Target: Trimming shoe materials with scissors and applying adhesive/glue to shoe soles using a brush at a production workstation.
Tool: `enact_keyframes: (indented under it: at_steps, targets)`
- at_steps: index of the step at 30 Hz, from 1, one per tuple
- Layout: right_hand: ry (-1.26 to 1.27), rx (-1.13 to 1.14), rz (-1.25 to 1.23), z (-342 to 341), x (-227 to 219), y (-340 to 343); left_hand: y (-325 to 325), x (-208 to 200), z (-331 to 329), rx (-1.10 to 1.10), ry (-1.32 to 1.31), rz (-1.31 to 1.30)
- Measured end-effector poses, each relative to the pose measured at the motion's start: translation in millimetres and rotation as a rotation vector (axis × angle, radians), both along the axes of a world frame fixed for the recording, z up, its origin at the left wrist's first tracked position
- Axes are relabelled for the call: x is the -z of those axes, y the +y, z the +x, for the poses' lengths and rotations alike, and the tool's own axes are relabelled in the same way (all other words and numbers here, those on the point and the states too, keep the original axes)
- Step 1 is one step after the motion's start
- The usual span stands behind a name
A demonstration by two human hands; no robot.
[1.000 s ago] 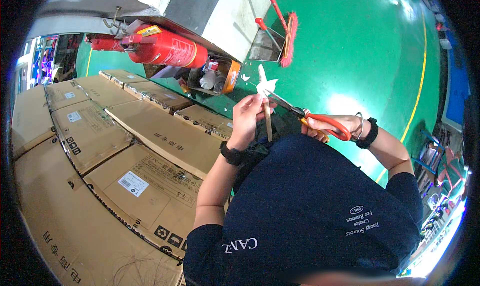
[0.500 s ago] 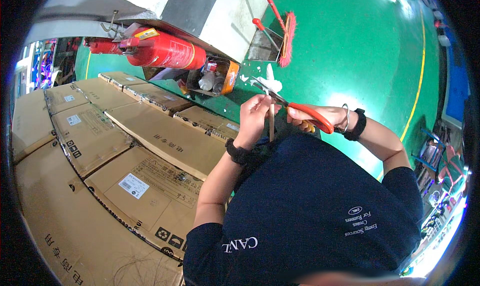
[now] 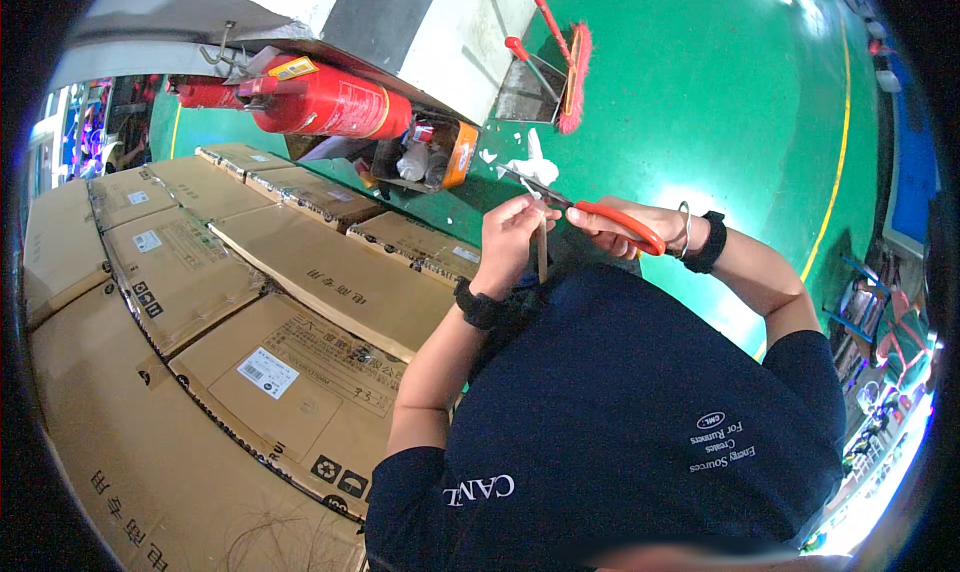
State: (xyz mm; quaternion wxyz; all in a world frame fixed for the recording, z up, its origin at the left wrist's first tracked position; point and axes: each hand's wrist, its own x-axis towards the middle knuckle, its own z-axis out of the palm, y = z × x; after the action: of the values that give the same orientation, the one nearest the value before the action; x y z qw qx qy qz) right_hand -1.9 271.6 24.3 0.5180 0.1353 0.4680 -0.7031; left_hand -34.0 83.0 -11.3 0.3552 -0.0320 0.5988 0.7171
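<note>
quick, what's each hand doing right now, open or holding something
Left hand: closed, holding a thin brown strip.
Right hand: closed, holding red-handled scissors.

"Anything different from a second ago?"
"The right hand [image 3: 605,234] has brought the orange-handled scissors [image 3: 634,224] closer to the left hand [image 3: 508,236]."
"And the blades [image 3: 546,191]?"
"Their tips now reach farther left, past the left hand's fingertips."
"The yellow handle [image 3: 631,254]?"
"Less of it shows now, to the right of the left hand."
</note>
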Motion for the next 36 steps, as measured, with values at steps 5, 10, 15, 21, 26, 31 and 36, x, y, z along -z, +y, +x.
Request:
enact_keyframes:
  at_steps: [5, 10, 15, 21, 26, 31, 36]
  targets:
    - [0.047, -0.069, 0.139, 6.6, 6.0, 0.4, -7.5, 1.9, -3.8, -0.064, -0.145, 0.040]
    - [0.093, -0.075, 0.078, 12.5, 4.6, 8.0, -13.5, 17.2, -9.4, -0.134, -0.113, 0.064]
    - [0.182, -0.167, 0.105, 12.6, 4.8, 11.3, -12.1, 13.9, -11.3, -0.154, -0.043, 0.028]
    - [0.154, -0.130, 0.171, 10.8, 4.0, 2.0, -9.4, 16.6, -16.9, -0.242, -0.092, 0.138]
    - [0.254, -0.054, 0.106, 8.3, 18.5, 0.2, -7.6, 9.2, -11.6, -0.009, -0.064, 0.001]
    - [0.542, 0.001, 0.088, 1.2, 18.6, -5.9, 0.2, 17.0, -2.3, 0.237, 0.001, -0.068]
    - [0.487, -0.045, -0.044, -13.5, 1.3, -1.7, -5.4, 18.7, -10.9, 0.012, -0.220, 0.034]
